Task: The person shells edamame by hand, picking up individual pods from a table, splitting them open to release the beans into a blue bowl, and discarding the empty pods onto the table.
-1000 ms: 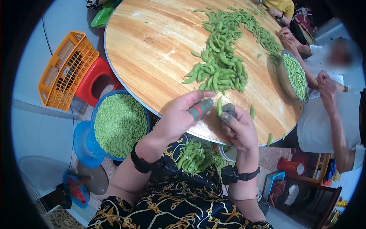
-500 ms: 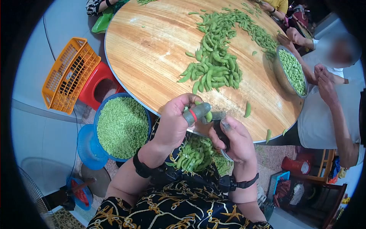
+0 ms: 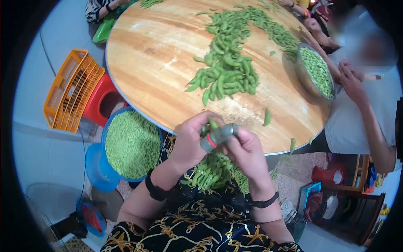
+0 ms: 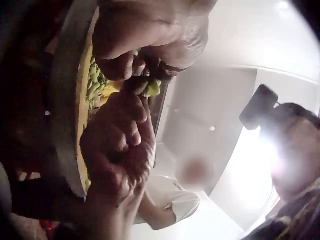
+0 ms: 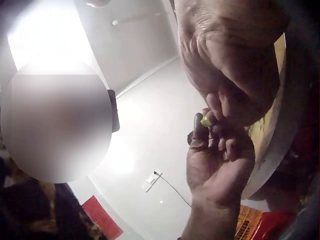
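Both hands meet over the near edge of the round wooden table (image 3: 155, 54). My left hand (image 3: 189, 140) pinches a green soybean pod (image 3: 213, 123) in its curled fingers; its thumb wears a grey-green cover (image 3: 221, 134) with a red band. My right hand (image 3: 248, 152) is up against that thumb's tip, its thumb and fingers curled in at the pod's end. Most of the pod is hidden by the fingers; a bit of the pod (image 4: 152, 88) shows between the hands in the left wrist view. Below them, a pile of pods (image 3: 210, 174) lies in the lap.
A heap of soybean pods (image 3: 228, 71) spreads across the table, with a loose pod (image 3: 267, 117) nearer. A blue basin of shelled beans (image 3: 132, 145) stands at the left, by a red stool (image 3: 94, 105) and an orange basket (image 3: 71, 92). A person sits at the right behind a metal bowl (image 3: 300, 73).
A second ago the hands were apart, with a pod upright at the right hand. The pod then passed to the left hand, and the right hand has since come in against the left thumb.
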